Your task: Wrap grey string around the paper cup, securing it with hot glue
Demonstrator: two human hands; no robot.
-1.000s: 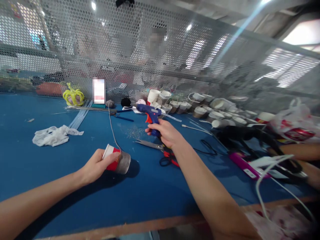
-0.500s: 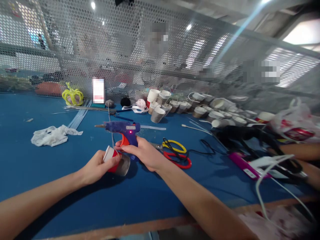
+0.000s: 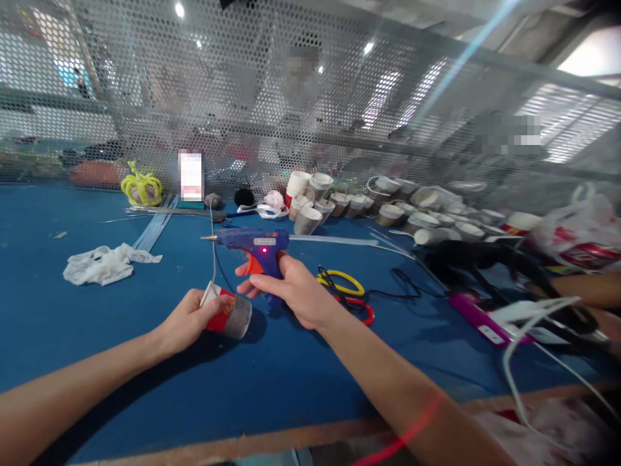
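My left hand (image 3: 196,318) is closed round a paper cup (image 3: 237,317), which lies tilted on its side. The cup is red and white, with grey cord wrapped over its lower part. A strand of grey cord (image 3: 213,249) runs from the cup back to a small ball of grey yarn (image 3: 212,200). My right hand (image 3: 295,288) grips a blue hot glue gun (image 3: 257,241) by its handle, near the orange trigger. The gun's red light is on and its nozzle points left, above the cup. A clear glue stick (image 3: 332,240) sticks out of its back.
Scissors (image 3: 347,281) with yellow and red handles lie right of my right hand. Several cord-wrapped cups (image 3: 308,220) stand along the mesh. A phone (image 3: 191,176), white lace (image 3: 99,264) and glue sticks (image 3: 156,226) are at left. A power strip (image 3: 478,320) and another person's arm (image 3: 577,292) are at right.
My right hand and the glue gun have moved right and slightly up, away from the cup. Its fingers have come off the cord by the cup; my left hand still holds the cup.
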